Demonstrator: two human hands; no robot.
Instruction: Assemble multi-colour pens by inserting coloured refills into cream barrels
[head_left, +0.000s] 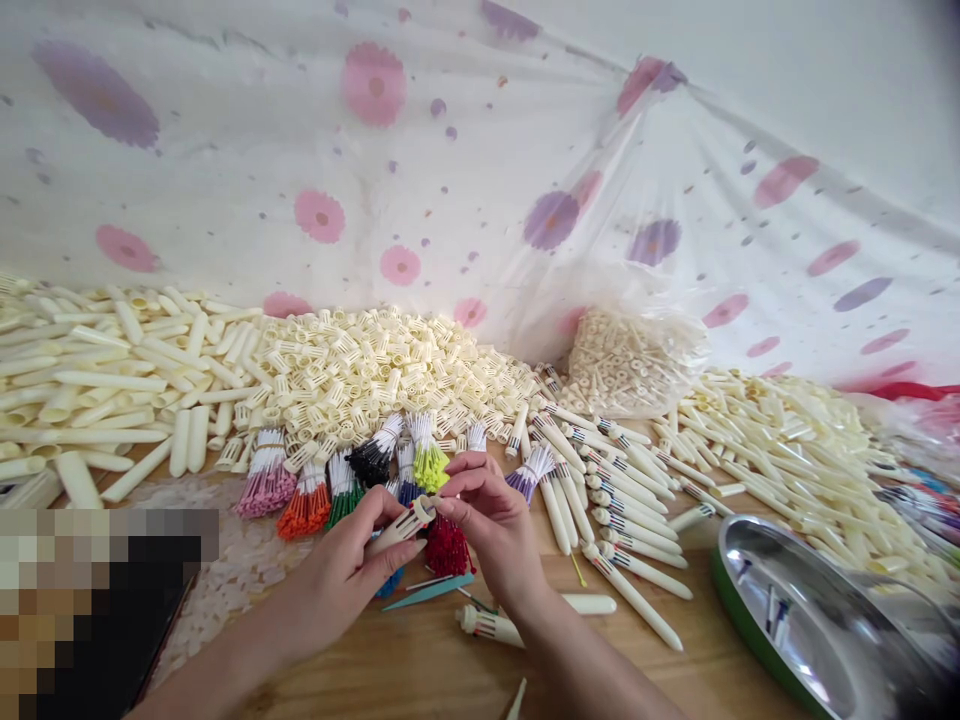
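Note:
My left hand (352,565) is closed around a cream pen barrel (401,525) with coloured slots, its open end tilted up to the right. At that end, the thumb and fingertips of my right hand (484,505) are pinched together; what they hold is too small to make out. Bundles of thin sticks stand just behind my hands: pink (266,475), orange (304,500), green (343,490), black (375,450) and yellow (427,455). A red bundle (448,545) lies beneath my fingers. Another cream pen body (491,625) rests under my right wrist.
Piles of cream tubes (97,370) and slotted pieces (390,365) line the back. Assembled pens (630,500) lie in rows at right, near a green-sided metal tray (817,620) holding a few small pieces. A clear bag (634,360) of parts and a floral sheet (450,180) are behind.

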